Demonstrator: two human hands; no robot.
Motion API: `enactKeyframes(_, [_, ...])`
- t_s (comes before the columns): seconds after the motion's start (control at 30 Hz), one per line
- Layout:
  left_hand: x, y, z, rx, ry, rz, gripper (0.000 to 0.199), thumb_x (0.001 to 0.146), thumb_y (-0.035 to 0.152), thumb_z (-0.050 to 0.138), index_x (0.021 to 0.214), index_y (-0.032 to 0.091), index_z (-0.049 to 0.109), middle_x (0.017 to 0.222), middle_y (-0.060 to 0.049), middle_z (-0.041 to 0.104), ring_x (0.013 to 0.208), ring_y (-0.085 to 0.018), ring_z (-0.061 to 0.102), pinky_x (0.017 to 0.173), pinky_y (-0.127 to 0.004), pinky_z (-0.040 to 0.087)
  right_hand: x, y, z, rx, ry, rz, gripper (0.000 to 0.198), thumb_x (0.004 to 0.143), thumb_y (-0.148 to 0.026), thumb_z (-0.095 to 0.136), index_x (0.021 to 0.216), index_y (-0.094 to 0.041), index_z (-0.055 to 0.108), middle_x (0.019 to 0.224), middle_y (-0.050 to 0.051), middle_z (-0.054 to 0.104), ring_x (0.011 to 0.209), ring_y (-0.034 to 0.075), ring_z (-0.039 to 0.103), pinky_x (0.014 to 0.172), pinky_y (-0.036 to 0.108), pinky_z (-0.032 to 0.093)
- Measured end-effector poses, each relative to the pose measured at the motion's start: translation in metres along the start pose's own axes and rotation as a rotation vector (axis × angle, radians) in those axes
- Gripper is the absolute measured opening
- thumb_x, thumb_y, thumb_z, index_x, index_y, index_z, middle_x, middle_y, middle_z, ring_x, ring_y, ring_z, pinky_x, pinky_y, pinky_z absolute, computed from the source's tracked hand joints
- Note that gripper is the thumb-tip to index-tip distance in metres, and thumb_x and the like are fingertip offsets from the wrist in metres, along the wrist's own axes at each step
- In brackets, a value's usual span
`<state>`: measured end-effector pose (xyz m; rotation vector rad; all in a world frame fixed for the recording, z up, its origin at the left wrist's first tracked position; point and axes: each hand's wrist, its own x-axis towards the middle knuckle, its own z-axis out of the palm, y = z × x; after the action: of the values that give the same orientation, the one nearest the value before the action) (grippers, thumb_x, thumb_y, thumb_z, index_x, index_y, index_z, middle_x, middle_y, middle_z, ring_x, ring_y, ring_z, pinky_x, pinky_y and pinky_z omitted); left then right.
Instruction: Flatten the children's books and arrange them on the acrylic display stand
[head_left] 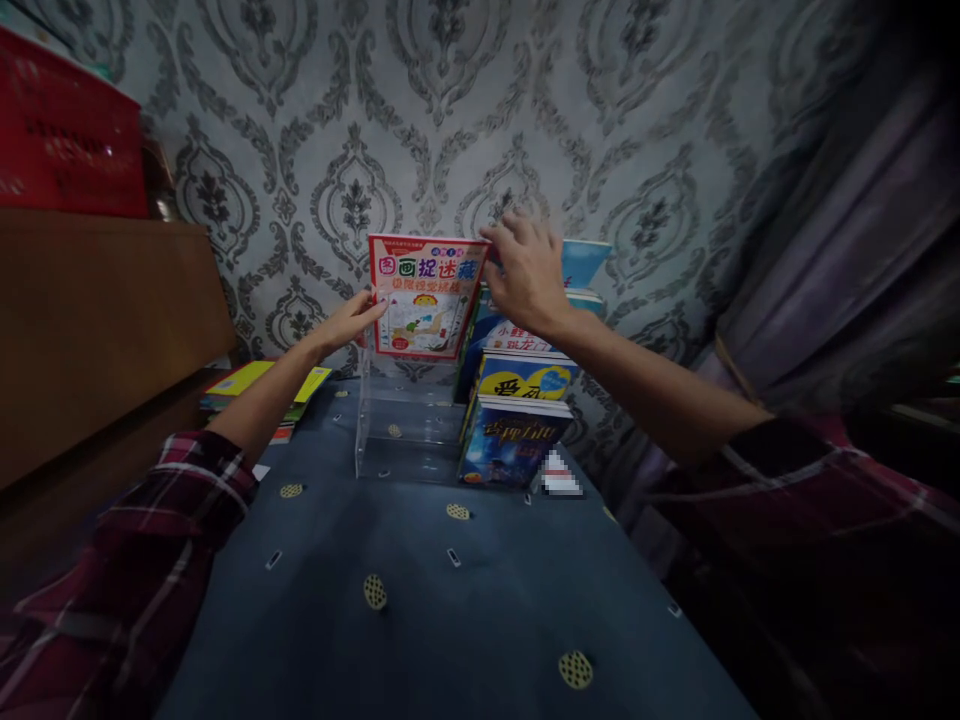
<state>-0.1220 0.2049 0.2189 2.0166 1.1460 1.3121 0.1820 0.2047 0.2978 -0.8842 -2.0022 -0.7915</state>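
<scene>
Dim light leaves soft shadows on the tablecloth [315, 640] and darkened, stretched, smeared edges.

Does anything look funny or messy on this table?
Yes: the white patch beside the front dark-blue book breaks into little squares, so I can't tell what it is. The yellow-topped pile at the left looks uneven. The red book shows no clear damage.

Red box [71, 135] on a wooden cabinet [105, 320], patterned wallpaper [442, 130], apparently a purplish curtain [855, 230] at right
</scene>
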Motion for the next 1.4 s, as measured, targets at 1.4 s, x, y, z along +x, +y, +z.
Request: enactKeyframes(1.4, [-0.182,-0.123,-0.016,1.293,0.015,-0.411,0.028,0.102,0.026,0.046,0.121,0.016,0.064,0.128,-0.018,0.067,0.124,-0.032,0.06,0.103,-0.048,0.04,-0.326,-0.188,0.044,0.934,-0.452,0.231,0.027,0.101,-0.022,0.05,0.112,-0.025,0.074,0.123,0.012,0.073,0.12,0.029,0.067,0.103,0.054,0.056])
